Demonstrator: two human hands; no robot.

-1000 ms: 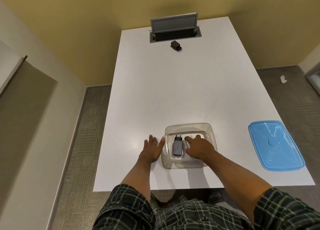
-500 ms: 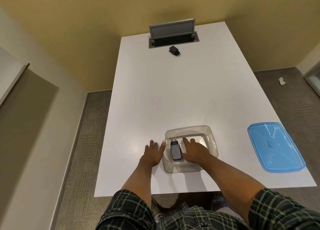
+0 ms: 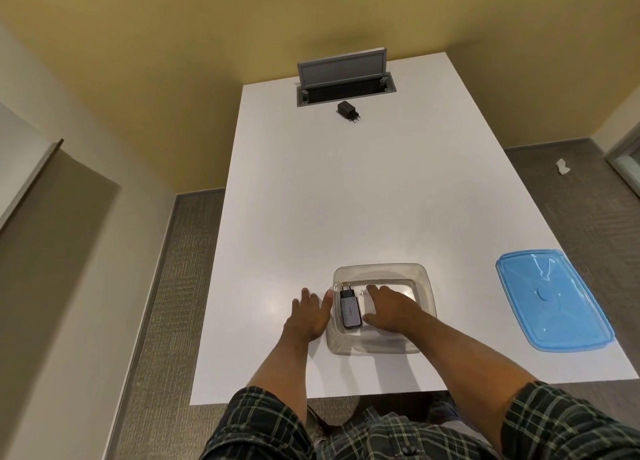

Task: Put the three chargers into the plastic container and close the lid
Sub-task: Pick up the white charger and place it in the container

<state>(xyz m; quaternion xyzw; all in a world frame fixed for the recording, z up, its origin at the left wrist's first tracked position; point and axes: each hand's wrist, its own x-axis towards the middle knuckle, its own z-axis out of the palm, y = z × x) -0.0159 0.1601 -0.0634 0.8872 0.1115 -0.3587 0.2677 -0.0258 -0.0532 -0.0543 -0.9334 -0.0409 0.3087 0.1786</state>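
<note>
Head view: we see our right hand (image 3: pixel 391 309) inside the plastic container (image 3: pixel 426 279), palm down over a white charger (image 3: pixel 367 304); its grip we cannot tell. A grey charger (image 3: pixel 349 312) lies beside it. Left hand (image 3: pixel 310 312) lies flat, open, against the container's left wall. Blue lid (image 3: pixel 550 298) lies right of the container; a black charger (image 3: pixel 348 111) lies far beyond on the desk (image 3: pixel 346 200).

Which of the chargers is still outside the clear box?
The black charger, far across the table by the open cable hatch. The grey charger and a white one already lie in the plastic container.
</note>
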